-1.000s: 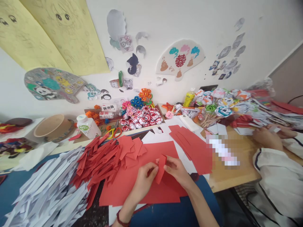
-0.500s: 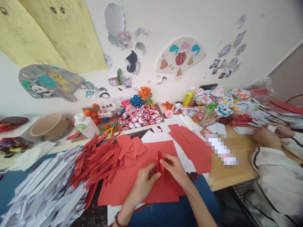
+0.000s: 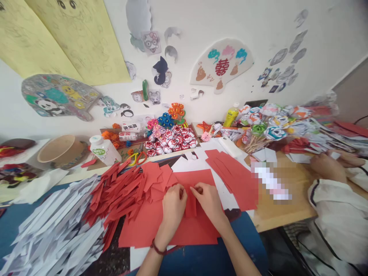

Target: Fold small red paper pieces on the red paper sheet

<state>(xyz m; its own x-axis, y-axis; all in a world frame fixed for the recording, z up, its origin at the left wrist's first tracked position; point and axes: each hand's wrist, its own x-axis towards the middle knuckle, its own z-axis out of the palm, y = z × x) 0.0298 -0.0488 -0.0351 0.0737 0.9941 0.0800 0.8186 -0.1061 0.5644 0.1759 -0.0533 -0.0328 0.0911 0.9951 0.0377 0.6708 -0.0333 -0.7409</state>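
Observation:
A narrow piece of red paper [image 3: 190, 207] stands out against the larger red sheets [image 3: 143, 232] beneath it. My left hand [image 3: 174, 205] is closed in a pinch at its upper left edge, wrist bent and fingertips partly hidden. At the upper right edge, my right hand [image 3: 209, 201] pinches the same piece between thumb and forefinger. Just left of my hands lies a pile of folded red paper pieces [image 3: 120, 195]. Beyond that is a heap of folded white paper strips [image 3: 57, 226].
More red sheets [image 3: 230, 176] lie to the right on white paper. Scissors [image 3: 140, 158], a white bottle [image 3: 105, 150] and red-and-white paper flowers [image 3: 172, 142] line the back. At right, a person's hands [image 3: 329, 166] hold white paper over a wooden table [image 3: 296, 207].
The red piece has gone from standing upright on edge to lying flatter. My left hand has moved up to its top edge, and my right hand has shifted slightly toward the top too.

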